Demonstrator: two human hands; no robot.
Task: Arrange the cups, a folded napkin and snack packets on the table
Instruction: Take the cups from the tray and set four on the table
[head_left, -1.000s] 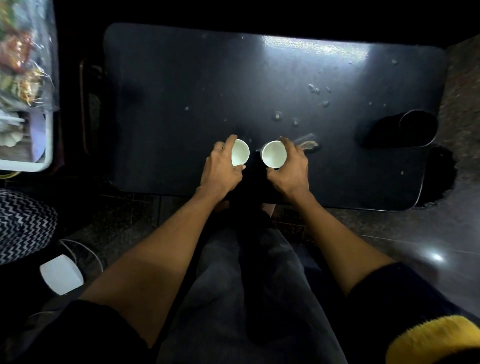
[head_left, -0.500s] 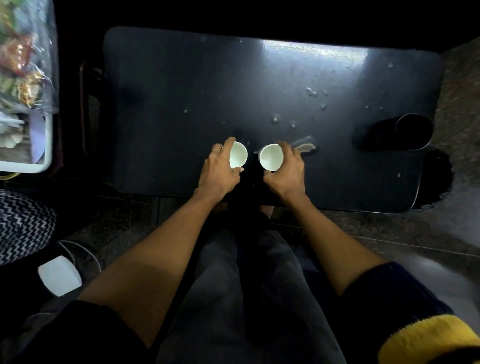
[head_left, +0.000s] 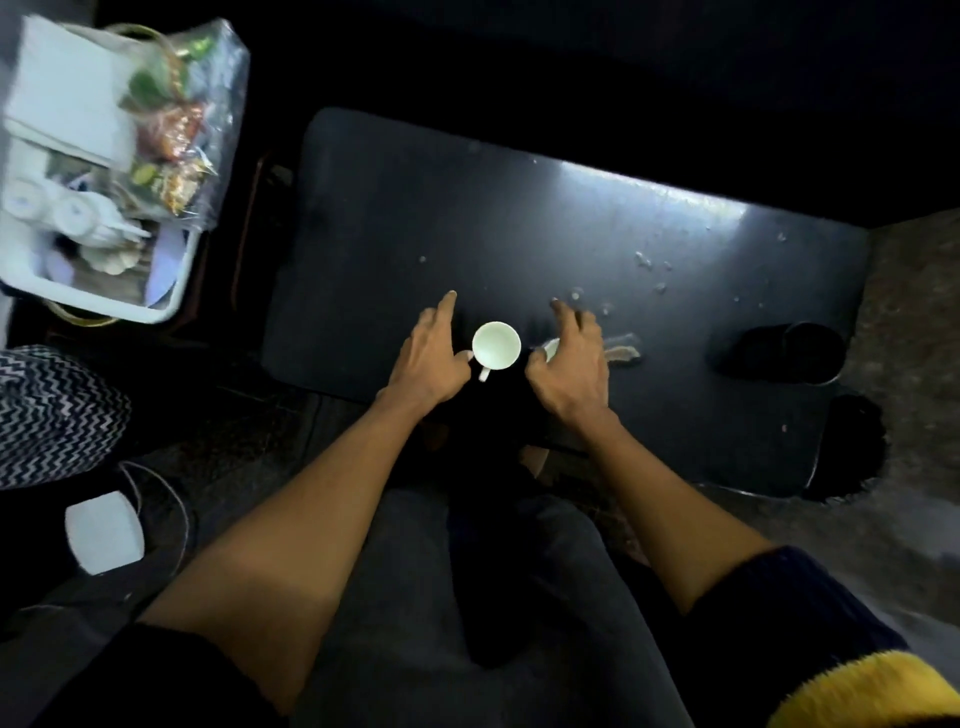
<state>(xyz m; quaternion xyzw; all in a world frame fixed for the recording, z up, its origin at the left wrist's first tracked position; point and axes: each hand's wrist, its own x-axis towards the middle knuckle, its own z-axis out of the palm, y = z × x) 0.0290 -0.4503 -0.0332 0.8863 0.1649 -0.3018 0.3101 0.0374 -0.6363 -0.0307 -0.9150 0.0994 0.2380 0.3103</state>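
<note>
- The white tray (head_left: 171, 306), well off the left end of the dark table (head_left: 519, 234), holds folded white napkins (head_left: 62, 98), clear snack packets (head_left: 176, 124) and more small white crockery; it looks like the supply for what is yet to be laid out.
- The left hand (head_left: 428, 358), just left of the table's middle and near its front edge, is spread open with fingers loose; its thumb tip lies at or against the first white cup (head_left: 496, 345), but it grips nothing. I judge that it has let the cup stand on its own.
- That cup sits upright, mouth up, handle turned toward the person, between the two hands.
- The right hand (head_left: 569, 358), just right of the cup, is open and arched over a second cup (head_left: 551, 347), of which only a pale sliver shows; whether the fingers touch it I cannot tell.
- A dark tumbler (head_left: 810, 353) lies near the table's right end, well apart from the cups.
</note>
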